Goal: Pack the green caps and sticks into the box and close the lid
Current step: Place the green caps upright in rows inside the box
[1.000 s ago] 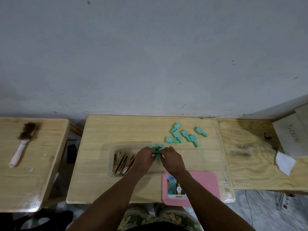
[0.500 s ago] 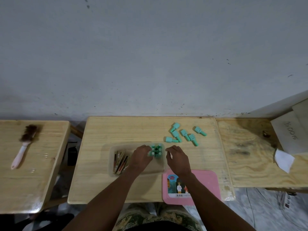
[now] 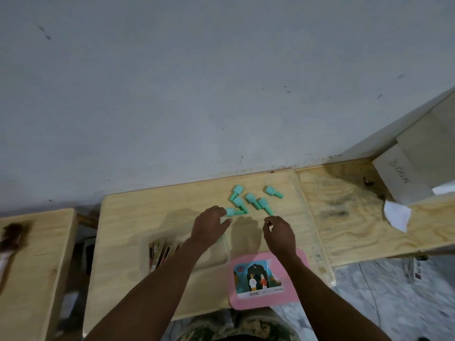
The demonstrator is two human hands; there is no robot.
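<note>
Table: loose caps at the far edge, right of centre; box near the front holding sticks at its left end. Lid right of the box, overhanging the front edge. Brush on the separate table to the left.

Six loose green caps, each a wide head on a narrow stem, lie on their sides in a scattered cluster beyond the clear box. Brown sticks lean packed in the box's left end. The pink lid, bearing a picture label, lies flat just right of the box.
</note>
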